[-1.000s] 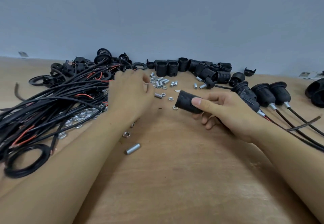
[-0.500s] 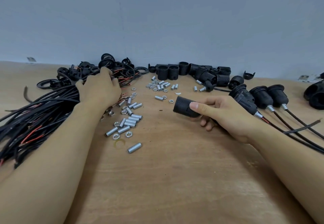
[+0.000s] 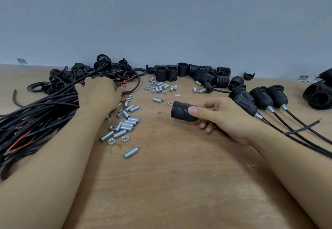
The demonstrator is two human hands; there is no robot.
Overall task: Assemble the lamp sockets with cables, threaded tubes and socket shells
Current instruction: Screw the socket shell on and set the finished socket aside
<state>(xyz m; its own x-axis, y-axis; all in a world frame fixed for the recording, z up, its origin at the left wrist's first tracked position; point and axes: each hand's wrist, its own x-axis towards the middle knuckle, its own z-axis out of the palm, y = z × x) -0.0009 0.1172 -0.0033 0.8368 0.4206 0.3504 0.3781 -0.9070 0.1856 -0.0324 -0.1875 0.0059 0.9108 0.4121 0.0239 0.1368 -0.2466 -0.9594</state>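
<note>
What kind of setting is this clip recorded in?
Probably a small assembly workbench: a bare wooden table against a plain wall, with a cable bundle, loose threaded tubes and finished sockets laid out.

Three assembled sockets (image 3: 260, 99) with cables, one held socket shell (image 3: 181, 111), two hands (image 3: 100, 94).

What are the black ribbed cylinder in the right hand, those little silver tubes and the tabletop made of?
The socket shell looks like matte black moulded plastic: dull sheen, fine even ribs. The threaded tubes look like bright plated metal, probably steel: silvery glints, cut threads. The table seems to be bare wood or plywood: brown grain streaks, scuffed, unvarnished.
</note>
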